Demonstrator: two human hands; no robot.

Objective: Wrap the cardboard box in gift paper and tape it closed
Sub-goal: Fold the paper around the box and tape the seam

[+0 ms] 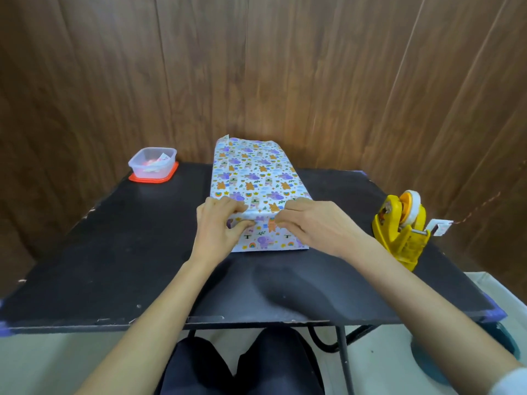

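Paper (252, 178) with a cartoon animal print covers the box fully, so no cardboard shows; the wrapped box lies on the black desk (114, 252), running away from the hands toward the wooden wall (285, 67); its far end of paper stands open and unfolded. Both hands sit on the near end of the box, close together; the left hand (218, 226) pinches a fold of paper between thumb and fingers at the top near edge; the right hand (313, 223) presses and pinches the same fold just beside it, fingertips pointing at the left hand; a strip of the white underside of the paper shows between them. Right of the right hand, apart from the box, stands a yellow tape dispenser (402, 232), a loose end of tape (440, 225) sticking out to its right. Far off beyond the left hand, at the desk's back corner, a clear tub (152, 162) rests on a red lid (154, 178); what the tub contains is too small to tell.
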